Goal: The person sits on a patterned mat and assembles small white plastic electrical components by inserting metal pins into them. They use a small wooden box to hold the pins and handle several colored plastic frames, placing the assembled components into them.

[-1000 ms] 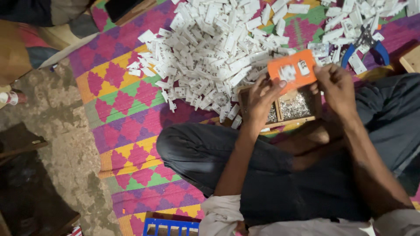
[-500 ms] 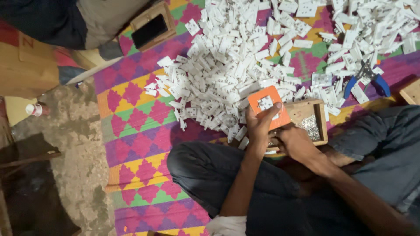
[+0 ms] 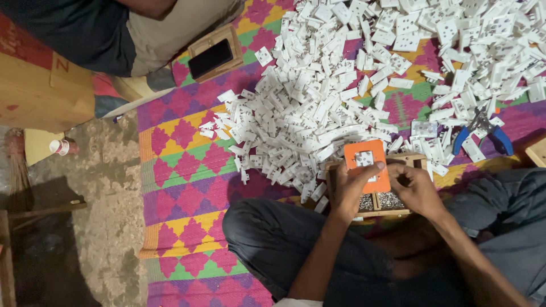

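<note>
I sit cross-legged on a patterned mat. My left hand (image 3: 351,190) grips an orange plastic jig (image 3: 367,164) with a small white square part set in its middle. My right hand (image 3: 414,187) rests beside the jig's lower right edge, fingers curled; whether it holds something small I cannot tell. Under both hands lies a small wooden tray (image 3: 398,211) with tiny metal pieces in it. A big heap of white plastic socket parts (image 3: 352,85) spreads just beyond the jig.
Blue-handled pliers (image 3: 483,133) lie on the heap at the right. Another person sits at the top left beside a dark phone (image 3: 210,58) in a wooden tray. A cardboard box (image 3: 42,91) and bare floor lie at the left of the colourful mat (image 3: 182,170).
The view has shifted, so the hands and jig now sit lower right of centre. My hands stay on the orange jig over the wooden tray, the right one closer to its edge.
</note>
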